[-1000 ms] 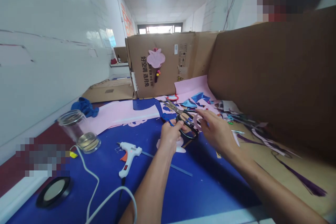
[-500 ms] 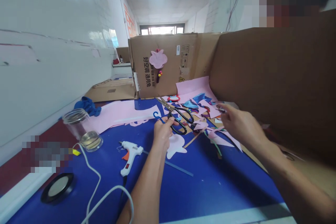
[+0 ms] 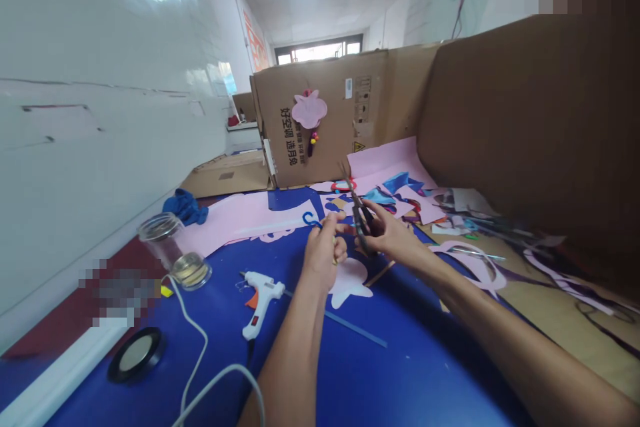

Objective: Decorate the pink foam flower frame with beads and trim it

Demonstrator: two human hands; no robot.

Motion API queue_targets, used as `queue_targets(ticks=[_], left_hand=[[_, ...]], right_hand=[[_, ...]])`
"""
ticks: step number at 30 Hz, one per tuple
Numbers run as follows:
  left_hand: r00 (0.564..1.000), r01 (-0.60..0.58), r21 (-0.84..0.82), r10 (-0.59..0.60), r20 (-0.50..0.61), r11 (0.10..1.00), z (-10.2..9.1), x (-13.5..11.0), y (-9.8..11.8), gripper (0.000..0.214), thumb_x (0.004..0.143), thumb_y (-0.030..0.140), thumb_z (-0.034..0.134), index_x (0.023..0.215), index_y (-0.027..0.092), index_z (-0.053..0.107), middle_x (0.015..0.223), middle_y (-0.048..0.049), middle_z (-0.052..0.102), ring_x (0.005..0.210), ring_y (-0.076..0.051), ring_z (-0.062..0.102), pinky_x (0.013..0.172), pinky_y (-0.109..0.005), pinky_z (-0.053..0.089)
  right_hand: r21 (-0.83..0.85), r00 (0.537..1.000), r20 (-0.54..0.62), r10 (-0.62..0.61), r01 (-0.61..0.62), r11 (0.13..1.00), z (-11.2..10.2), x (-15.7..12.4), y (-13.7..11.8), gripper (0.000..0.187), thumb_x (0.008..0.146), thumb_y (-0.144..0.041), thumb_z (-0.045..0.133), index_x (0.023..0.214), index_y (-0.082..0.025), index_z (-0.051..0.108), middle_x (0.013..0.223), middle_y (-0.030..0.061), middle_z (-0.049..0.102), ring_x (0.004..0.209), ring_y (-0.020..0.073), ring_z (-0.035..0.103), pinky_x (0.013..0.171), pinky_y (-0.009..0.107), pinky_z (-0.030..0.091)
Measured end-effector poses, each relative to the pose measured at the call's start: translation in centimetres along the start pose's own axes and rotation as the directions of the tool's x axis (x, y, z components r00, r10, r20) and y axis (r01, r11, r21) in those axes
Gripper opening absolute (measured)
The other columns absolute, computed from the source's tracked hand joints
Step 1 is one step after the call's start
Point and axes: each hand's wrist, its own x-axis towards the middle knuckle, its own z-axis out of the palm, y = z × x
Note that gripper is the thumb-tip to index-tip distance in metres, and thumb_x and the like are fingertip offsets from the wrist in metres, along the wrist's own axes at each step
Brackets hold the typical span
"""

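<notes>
My right hand (image 3: 395, 237) is wrapped around the black handles of a pair of scissors (image 3: 357, 203), whose narrow blades point up and away from me. Close beside it on the left, my left hand (image 3: 324, 250) is closed on a blue hook-shaped piece (image 3: 310, 218), like a bent pipe cleaner. Its curled end sticks out above the thumb, and the rest is hidden in the fingers. Below both hands a pink paper cutout with pointed tips (image 3: 350, 280) lies flat on the blue table (image 3: 390, 380).
A white glue gun (image 3: 263, 297) with a cord lies left of my forearm. Farther left are a glass jar (image 3: 173, 250), a black tape roll (image 3: 136, 355) and blue cloth (image 3: 185, 205). Paper scraps (image 3: 425, 203) cover the back right. Cardboard (image 3: 335, 120) walls the far side; a pink ornament (image 3: 309, 110) hangs there.
The scissors have passed from my left hand to my right, which moved in from the right. My left hand keeps the blue piece. The view has turned slightly.
</notes>
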Motion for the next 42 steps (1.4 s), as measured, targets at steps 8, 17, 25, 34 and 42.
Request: queue_targets(ticks=[8,17,25,34,42], left_hand=[[0.99,-0.042,-0.165,0.019,-0.141,0.985,-0.1,0.7,0.0,0.039,0.108,0.048,0.052,0.116,0.018,0.076,0.114,-0.0136,0.078,0.08,-0.015,0.068,0.067,-0.023,0.054],[0.984,0.034,-0.198,-0.067,-0.163,0.98,1.4,0.0,-1.4,0.042,0.101,0.05,0.067,0.129,0.02,0.074,0.11,-0.0095,0.076,0.073,-0.013,0.068,0.059,-0.021,0.055],[0.986,0.083,-0.157,-0.104,-0.128,0.984,1.5,0.0,-3.1,0.043,0.098,0.054,0.071,0.126,0.021,0.078,0.113,-0.0071,0.077,0.081,-0.013,0.07,0.063,-0.021,0.051],[0.994,0.048,-0.003,-0.048,-0.098,0.999,1.0,-0.3,-2.0,0.051,0.074,0.047,0.093,0.115,0.021,0.077,0.106,-0.0074,0.079,0.08,-0.015,0.071,0.07,-0.025,0.052],[0.973,-0.039,0.313,0.107,-0.203,0.949,-0.1,0.5,-1.2,0.027,0.065,0.031,0.09,0.08,0.017,0.072,0.073,-0.0047,0.074,0.06,-0.012,0.065,0.057,-0.021,0.044]], right_hand=[[0.355,1.0,0.011,0.003,-0.007,0.935,1.6,-2.1,-0.5,0.075,0.075,-0.039,0.091,0.14,-0.025,0.057,0.097,0.0022,0.072,0.073,0.0181,0.063,0.064,0.03,0.05],[0.282,0.995,-0.055,-0.079,0.092,0.955,3.3,-1.8,-0.3,0.078,0.066,-0.039,0.095,0.135,-0.022,0.062,0.111,0.0083,0.076,0.097,0.0256,0.072,0.09,0.039,0.058],[0.267,0.993,-0.106,-0.045,0.072,0.961,3.2,-1.8,-0.7,0.065,0.066,-0.027,0.084,0.128,-0.02,0.065,0.102,0.0057,0.077,0.08,0.0203,0.07,0.081,0.036,0.059],[0.289,0.989,-0.141,0.032,0.01,0.957,2.0,-1.4,-0.5,0.073,0.062,-0.031,0.085,0.13,-0.019,0.062,0.086,0.0019,0.071,0.075,0.0207,0.066,0.069,0.032,0.056],[0.202,0.976,-0.217,0.004,0.041,0.979,1.1,-0.9,0.0,0.07,0.066,-0.039,0.088,0.129,-0.02,0.064,0.084,-0.0013,0.064,0.063,0.015,0.054,0.056,0.028,0.047]])
